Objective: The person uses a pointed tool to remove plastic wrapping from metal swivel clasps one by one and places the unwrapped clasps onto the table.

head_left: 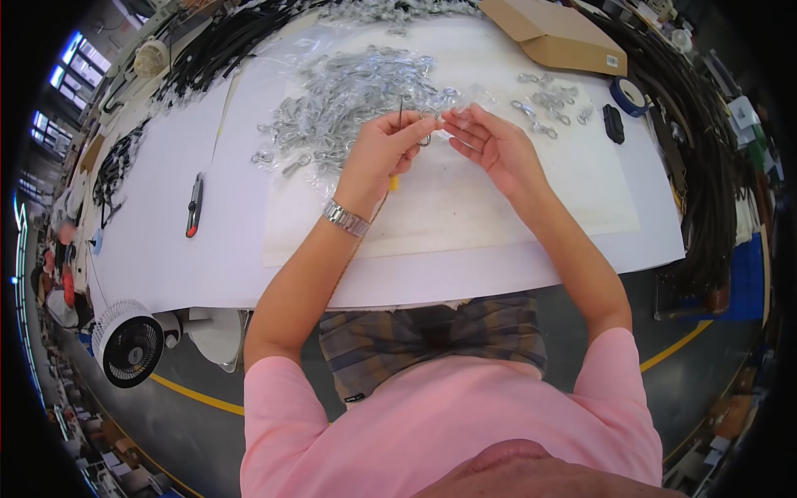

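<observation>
My left hand, with a metal watch on its wrist, is closed in a pinch over the white work sheet. A small metal clasp with a ring shows at its fingertips. A thin dark rod sticks up from the same hand, and a yellow piece shows below it; whether they are one tool I cannot tell. My right hand is palm up, its fingertips meeting those of the left. It pinches a bit of clear plastic wrap. Just beyond lies a heap of plastic-wrapped metal clasps.
Several loose clasps lie to the right, near a black object, a blue tape roll and a cardboard box. A utility knife rests at left. Dark straps line the right edge; a fan stands lower left.
</observation>
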`<state>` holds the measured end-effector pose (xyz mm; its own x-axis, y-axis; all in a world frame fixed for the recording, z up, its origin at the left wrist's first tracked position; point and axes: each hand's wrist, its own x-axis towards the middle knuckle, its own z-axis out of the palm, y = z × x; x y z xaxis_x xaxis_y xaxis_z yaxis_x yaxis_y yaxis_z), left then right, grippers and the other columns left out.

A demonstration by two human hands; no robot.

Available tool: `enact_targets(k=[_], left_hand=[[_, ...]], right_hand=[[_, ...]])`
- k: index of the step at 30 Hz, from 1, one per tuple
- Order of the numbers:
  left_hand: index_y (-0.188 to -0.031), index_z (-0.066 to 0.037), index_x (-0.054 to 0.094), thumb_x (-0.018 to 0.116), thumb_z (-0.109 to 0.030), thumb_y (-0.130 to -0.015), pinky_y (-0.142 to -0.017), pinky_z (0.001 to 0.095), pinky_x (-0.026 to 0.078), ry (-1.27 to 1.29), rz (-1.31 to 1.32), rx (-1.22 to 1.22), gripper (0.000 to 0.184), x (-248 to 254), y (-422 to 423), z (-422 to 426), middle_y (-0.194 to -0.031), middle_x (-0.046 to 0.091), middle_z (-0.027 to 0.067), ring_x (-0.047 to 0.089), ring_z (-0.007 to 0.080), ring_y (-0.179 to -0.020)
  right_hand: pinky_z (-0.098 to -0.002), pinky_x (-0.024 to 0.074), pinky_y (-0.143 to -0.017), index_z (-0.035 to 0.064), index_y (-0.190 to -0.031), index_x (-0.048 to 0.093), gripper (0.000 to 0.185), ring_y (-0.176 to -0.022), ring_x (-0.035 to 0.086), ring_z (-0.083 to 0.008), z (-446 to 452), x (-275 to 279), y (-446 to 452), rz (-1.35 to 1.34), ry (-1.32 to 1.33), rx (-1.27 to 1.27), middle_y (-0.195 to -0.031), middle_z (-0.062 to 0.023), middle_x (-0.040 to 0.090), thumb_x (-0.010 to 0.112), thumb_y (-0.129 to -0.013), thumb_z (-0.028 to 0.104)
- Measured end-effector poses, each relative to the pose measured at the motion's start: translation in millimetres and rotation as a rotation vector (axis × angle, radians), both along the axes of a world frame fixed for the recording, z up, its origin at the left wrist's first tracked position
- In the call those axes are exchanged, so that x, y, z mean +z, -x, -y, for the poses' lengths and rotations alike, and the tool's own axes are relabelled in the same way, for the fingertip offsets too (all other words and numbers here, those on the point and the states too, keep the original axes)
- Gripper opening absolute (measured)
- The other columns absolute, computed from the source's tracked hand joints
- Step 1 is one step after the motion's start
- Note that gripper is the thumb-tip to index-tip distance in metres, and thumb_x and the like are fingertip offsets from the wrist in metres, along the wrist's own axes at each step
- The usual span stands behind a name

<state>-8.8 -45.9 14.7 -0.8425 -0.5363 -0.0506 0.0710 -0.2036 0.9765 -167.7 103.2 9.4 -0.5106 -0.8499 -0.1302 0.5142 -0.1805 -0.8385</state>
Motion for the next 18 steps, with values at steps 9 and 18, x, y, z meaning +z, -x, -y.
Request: enact_targets(k=[9,18], left_hand=[[-0.112,0.0,0.08,0.073,-0.018,-0.103,-0.048,0.0189,0.031,0.097,-0.054,0.035,0.022,10.9,-4.0,-9.8,-0.084,0.071,-0.0003,0.043,0.0007,-0.055],[-0.116,0.003,0.077,0.072,-0.015,-0.102,-0.048,0.0184,0.033,0.182,-0.055,0.111,0.023,10.3,-4.3,-10.7,-0.092,0.079,0.006,0.046,0.0005,-0.055]], right_hand=[[-0.0336,0.0569,-0.102,-0.0011,-0.124,0.074,0.033,-0.111,0.073,-0.0176,-0.7,-1.1,-4.3,-0.127,0.004,-0.025,-0.121,-0.0107,0.078,0.058,-0.111,0.024],[-0.0335,0.0574,-0.102,-0.0024,-0.126,0.073,0.035,-0.109,0.075,-0.019,0.3,-0.8,-7.2,-0.129,0.043,0.006,-0.118,-0.011,0.078,0.058,-0.111,0.025]])
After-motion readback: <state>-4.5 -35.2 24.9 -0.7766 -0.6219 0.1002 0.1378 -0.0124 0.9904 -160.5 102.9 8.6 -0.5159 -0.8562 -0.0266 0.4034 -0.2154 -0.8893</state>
